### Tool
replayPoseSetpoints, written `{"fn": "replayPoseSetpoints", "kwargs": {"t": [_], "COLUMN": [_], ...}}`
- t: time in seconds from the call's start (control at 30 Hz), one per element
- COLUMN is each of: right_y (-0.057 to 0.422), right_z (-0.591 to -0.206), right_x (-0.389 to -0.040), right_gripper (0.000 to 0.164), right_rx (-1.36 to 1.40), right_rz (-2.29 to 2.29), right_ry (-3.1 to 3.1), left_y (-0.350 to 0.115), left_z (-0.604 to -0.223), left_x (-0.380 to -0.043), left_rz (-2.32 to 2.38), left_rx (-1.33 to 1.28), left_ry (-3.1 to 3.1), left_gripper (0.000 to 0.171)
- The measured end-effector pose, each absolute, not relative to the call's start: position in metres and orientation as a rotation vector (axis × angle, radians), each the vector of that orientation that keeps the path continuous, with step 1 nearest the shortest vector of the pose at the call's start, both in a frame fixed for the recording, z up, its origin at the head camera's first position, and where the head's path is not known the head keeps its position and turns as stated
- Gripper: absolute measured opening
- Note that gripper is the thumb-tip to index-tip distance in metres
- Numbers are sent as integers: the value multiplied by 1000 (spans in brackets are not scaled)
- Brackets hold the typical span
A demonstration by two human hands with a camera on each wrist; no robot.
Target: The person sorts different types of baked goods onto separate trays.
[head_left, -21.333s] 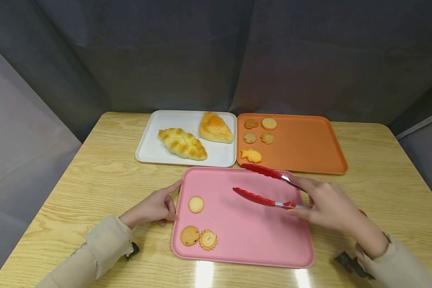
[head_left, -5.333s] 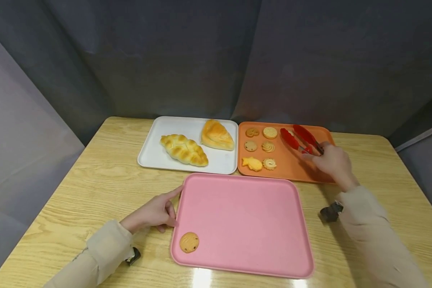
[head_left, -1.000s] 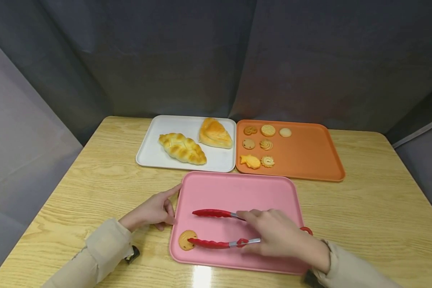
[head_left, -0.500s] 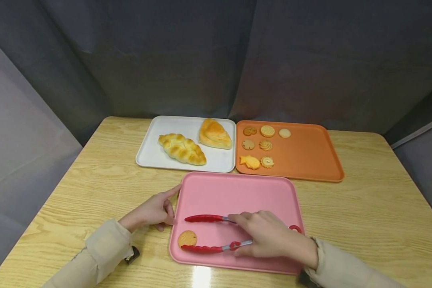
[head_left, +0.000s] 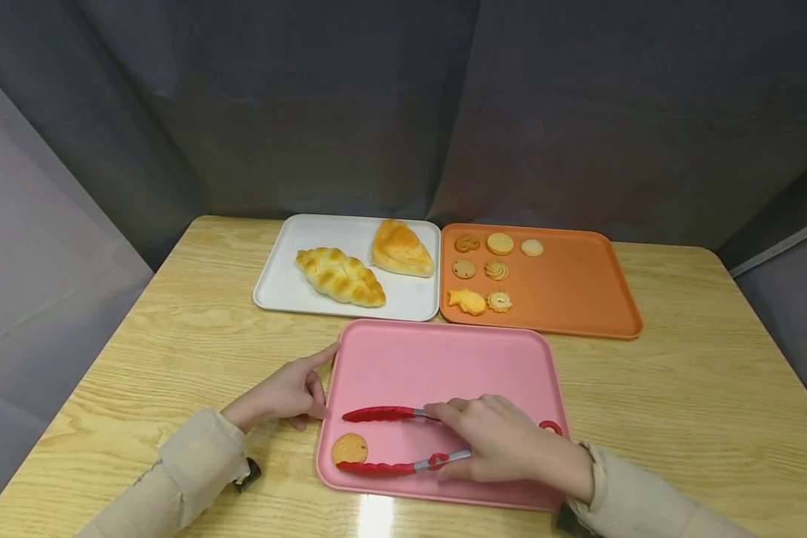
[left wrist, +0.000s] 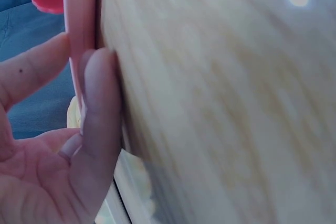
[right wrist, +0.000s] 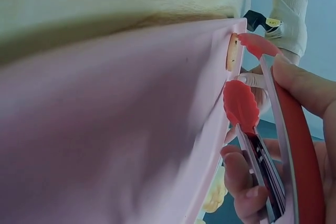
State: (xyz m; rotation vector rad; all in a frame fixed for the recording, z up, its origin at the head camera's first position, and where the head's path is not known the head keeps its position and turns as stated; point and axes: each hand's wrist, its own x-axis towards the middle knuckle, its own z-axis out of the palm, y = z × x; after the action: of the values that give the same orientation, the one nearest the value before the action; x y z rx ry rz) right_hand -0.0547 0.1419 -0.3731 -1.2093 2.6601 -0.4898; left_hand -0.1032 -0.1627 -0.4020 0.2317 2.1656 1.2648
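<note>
My right hand (head_left: 494, 441) grips red-tipped metal tongs (head_left: 379, 468), whose tips are spread apart. A round cookie with dark specks (head_left: 350, 449) lies in the near left corner of the pink tray (head_left: 444, 359). The tongs' near tip overlaps its lower edge in the head view; the far tip is a little beyond it. My left hand (head_left: 285, 392) holds the pink tray's left rim, index finger stretched toward the far corner. In the left wrist view the thumb (left wrist: 37, 69) meets the rim, with a finger against the outer side.
Behind stand a white tray (head_left: 279, 288) with a braided bread (head_left: 341, 278) and a folded pastry (head_left: 403, 250), and an orange tray (head_left: 571, 291) with several small cookies, including a fish-shaped one (head_left: 467, 302). All rest on a wooden table (head_left: 699, 359).
Earlier, a pale round cookie and a scalloped tart cookie went from the pink tray to the orange one. In the last second the tongs moved left, their tips now either side of the speckled cookie.
</note>
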Motion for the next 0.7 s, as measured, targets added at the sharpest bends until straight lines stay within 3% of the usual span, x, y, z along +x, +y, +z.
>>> {"fn": "replayPoseSetpoints", "kwargs": {"t": [0.7], "right_y": [141], "right_z": [-369], "right_x": [-54], "right_gripper": [59], "right_rx": [-1339], "right_rz": [-423], "right_ry": [2636], "left_y": [-162], "left_z": [-401], "left_x": [-103], "left_rz": [1271], "left_rx": [252], "left_ry": [2173], "left_gripper": [95]}}
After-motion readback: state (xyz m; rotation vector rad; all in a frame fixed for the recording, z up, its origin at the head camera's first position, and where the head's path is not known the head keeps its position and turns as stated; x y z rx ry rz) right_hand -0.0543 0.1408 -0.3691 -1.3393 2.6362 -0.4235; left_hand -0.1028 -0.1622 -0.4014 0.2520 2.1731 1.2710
